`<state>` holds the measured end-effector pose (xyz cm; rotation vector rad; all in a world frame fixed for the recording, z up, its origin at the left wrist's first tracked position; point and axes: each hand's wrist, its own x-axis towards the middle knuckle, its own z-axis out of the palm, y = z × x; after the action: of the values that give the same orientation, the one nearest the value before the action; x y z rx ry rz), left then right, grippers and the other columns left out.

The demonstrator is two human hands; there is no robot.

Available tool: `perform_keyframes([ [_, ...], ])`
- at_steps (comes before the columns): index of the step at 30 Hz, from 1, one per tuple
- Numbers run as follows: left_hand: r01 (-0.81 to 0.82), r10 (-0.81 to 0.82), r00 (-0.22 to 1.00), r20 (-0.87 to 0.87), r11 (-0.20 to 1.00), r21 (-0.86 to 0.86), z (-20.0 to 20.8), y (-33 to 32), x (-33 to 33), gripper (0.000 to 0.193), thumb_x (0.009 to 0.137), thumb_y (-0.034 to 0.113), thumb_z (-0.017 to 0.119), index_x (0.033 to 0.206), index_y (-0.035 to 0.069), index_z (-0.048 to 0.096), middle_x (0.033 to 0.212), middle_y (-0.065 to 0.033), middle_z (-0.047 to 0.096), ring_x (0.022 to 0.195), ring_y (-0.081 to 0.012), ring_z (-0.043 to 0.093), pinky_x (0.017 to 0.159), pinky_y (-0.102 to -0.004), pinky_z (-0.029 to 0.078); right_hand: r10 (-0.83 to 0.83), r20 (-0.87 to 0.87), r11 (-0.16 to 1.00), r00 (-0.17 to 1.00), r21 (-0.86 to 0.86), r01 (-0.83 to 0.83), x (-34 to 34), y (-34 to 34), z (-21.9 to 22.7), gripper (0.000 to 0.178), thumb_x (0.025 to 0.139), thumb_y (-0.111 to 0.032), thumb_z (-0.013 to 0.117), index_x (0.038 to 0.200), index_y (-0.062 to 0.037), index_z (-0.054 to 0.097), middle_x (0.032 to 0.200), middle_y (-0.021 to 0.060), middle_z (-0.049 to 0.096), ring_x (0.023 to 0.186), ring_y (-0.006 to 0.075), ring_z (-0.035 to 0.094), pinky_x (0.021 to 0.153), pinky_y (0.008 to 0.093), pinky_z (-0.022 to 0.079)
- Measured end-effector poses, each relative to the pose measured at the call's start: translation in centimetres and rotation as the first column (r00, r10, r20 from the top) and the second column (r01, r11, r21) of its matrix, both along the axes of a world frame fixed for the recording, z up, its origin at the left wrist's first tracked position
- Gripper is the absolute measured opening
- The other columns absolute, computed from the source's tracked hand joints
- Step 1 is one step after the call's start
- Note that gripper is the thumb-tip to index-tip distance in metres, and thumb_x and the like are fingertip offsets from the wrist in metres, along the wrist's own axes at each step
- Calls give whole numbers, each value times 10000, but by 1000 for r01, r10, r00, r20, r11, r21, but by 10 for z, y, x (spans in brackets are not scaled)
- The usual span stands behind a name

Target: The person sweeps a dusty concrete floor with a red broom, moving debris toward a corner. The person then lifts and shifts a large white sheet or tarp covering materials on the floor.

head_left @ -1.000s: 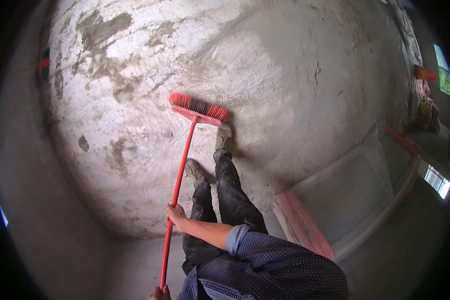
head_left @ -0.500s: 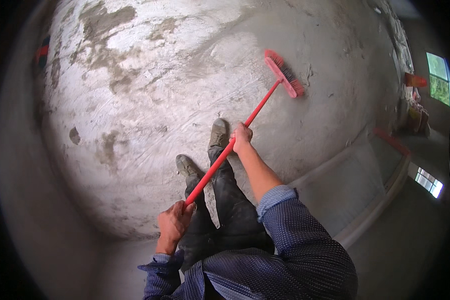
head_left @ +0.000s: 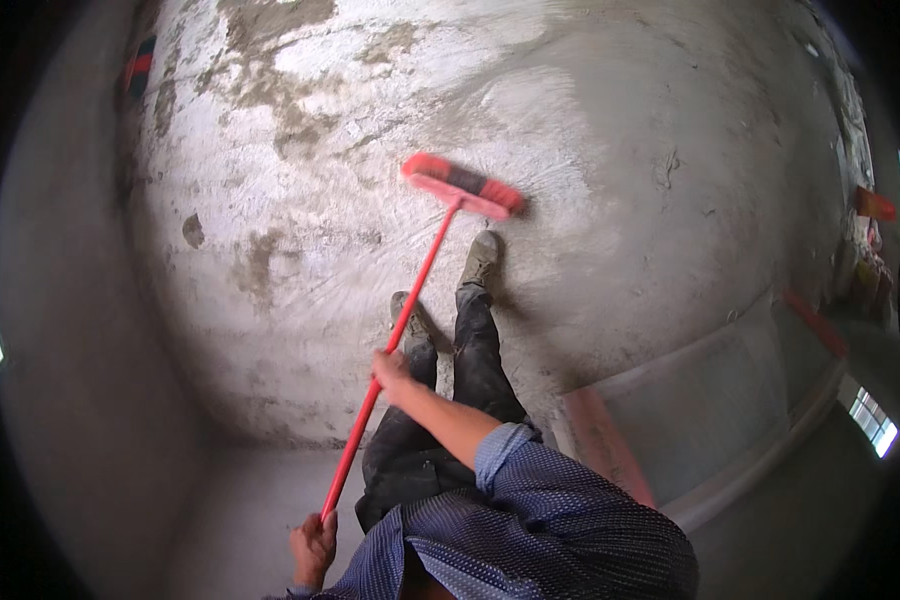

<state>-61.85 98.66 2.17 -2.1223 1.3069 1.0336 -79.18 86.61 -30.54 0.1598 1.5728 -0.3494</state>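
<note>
Both hands are clenched on the red broom (head_left: pixel 425 270). The right hand (head_left: pixel 390 372) wraps the long red handle (head_left: pixel 380 380) about midway along its length, fingers curled around it, the forearm reaching forward out of a rolled blue cuff. The left hand (head_left: pixel 312 548) grasps the very top end of the same handle, low in the picture near the person's body, with the knuckles turned outward.

From the upper hand the handle slants up and to the right, straight to the broom head (head_left: pixel 462 187), a flat red bar with dark bristles, which rests on the floor just ahead of the person's feet. The head lies crosswise to the handle, tilted slightly down to the right, and its bristles touch the concrete.

Just below the broom head stands the right shoe (head_left: pixel 480 260), dusty and grey; the left shoe (head_left: pixel 410 325) is set a little behind it, right beside the handle. Dark trousers (head_left: pixel 450 410) run from the shoes down to a blue dotted shirt (head_left: pixel 550 530).

The concrete floor (head_left: pixel 620 180) is pale and dusty, with darker damp-looking patches (head_left: pixel 260 260) to the left and faint streaks around the broom head. At the right a raised concrete ledge (head_left: pixel 710 410) borders the floor, with a reddish board (head_left: pixel 605 445) lying along it near the person's side.
</note>
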Motion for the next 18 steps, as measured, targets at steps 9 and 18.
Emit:
perform_keyframes([
  [9,74,-194,927,-322,935,-348,-102,-139,-111,217,904,294,691,818,97,663,694,-148,637,611,-372,625,522,-442,488,-500,-302,862,812,-83,501,-211,-92,-69,156,885,-241,535,822,-105,490,607,41,459,446,190,452,403,349,368],
  [18,-68,165,977,136,842,-536,33,-21,46,101,882,100,668,816,30,698,667,-156,621,549,-281,597,543,-392,478,-262,251,965,932,65,254,69,-19,7,273,965,-324,513,777,-127,504,618,59,535,589,225,547,568,426,472],
])
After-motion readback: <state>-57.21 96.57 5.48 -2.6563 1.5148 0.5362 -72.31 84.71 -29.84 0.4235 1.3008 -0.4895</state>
